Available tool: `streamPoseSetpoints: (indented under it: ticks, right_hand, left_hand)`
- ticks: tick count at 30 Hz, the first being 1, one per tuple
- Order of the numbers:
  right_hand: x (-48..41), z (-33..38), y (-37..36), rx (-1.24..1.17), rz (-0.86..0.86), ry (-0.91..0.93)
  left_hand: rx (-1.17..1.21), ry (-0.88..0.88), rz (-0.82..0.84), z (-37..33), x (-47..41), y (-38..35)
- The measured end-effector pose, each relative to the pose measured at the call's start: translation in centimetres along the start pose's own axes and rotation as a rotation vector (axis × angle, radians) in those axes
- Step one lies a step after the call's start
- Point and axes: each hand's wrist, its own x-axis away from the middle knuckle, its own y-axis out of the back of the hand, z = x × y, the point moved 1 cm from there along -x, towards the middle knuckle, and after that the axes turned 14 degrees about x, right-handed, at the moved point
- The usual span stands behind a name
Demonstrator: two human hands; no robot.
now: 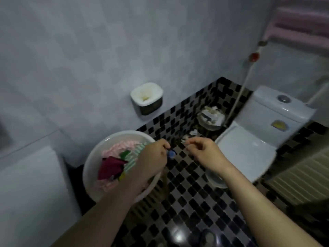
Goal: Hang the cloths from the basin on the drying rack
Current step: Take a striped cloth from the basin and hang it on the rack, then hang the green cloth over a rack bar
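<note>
Two hands over the checkered floor (pixel 195 202); the left hand (pixel 153 155) pinches a small blue object (pixel 172 154); the right hand (pixel 204 152) curls its fingers, grasp impossible to tell. The cloths (pixel 112 166) sit heaped in the white basin (pixel 87 168), near left.

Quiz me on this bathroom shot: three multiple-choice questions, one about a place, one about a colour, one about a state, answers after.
1. The basin stands: A) on the toilet B) left of the toilet C) right of the toilet.
2. The small thing the left hand pinches is: A) red B) yellow C) blue.
3. The toilet lid is: A) down B) raised C) missing.
Answers: 1 B, it sits well to the toilet's left; 2 C, it shows blue; 3 A, it lies flat.
</note>
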Motion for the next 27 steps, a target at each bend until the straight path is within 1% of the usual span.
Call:
streamPoseSetpoints:
  ticks: [2, 4, 8, 10, 13, 16, 18, 21, 23, 25, 27]
  right_hand:
    - [-2.0, 1.9, -3.3, 0.027, 0.109, 0.028]
    - [-2.9, 2.7, -5.6, 0.019, 0.181, 0.021]
    - [-6.2, 3.6, -10.7, 0.092, 0.382, 0.07]
    - [-8.2, 3.7, -12.9, 0.163, 0.474, 0.095]
    - [-10.4, 3.4, -15.3, 0.265, 0.566, 0.134]
    - [-12.5, 3.2, -17.9, 0.301, 0.584, 0.164]
    - [-13.1, 3.1, -19.2, 0.283, 0.579, 0.172]
    - [-14.2, 3.0, -21.3, 0.37, 0.535, 0.197]
    - [-14.8, 3.0, -23.1, 0.396, 0.494, 0.212]
    - [-14.9, 2.9, -24.9, 0.378, 0.525, 0.193]
    - [-14.7, 2.8, -26.4, 0.359, 0.566, 0.144]
  left_hand:
    - [-0.016, 0.106, -0.003, 3.8, 0.3, 2.1]
    - [-0.041, 0.162, 0.013, 6.4, 0.7, 3.0]
    - [0.004, 0.311, 0.027, 12.4, 0.9, 4.7]
    - [0.003, 0.369, 0.012, 14.8, 0.7, 5.3]
    - [-0.064, 0.432, 0.064, 18.0, 0.1, 5.4]
    - [-0.152, 0.512, 0.099, 21.2, -1.3, 5.6]
    - [-0.213, 0.537, 0.224, 22.2, -1.9, 5.5]
    - [-0.244, 0.532, 0.367, 24.2, -3.4, 4.9]
    - [-0.27, 0.47, 0.39, 26.0, -4.0, 4.4]
    - [-0.297, 0.475, 0.37, 27.3, -4.4, 3.9]
    - [-0.353, 0.48, 0.311, 27.8, -4.8, 3.7]
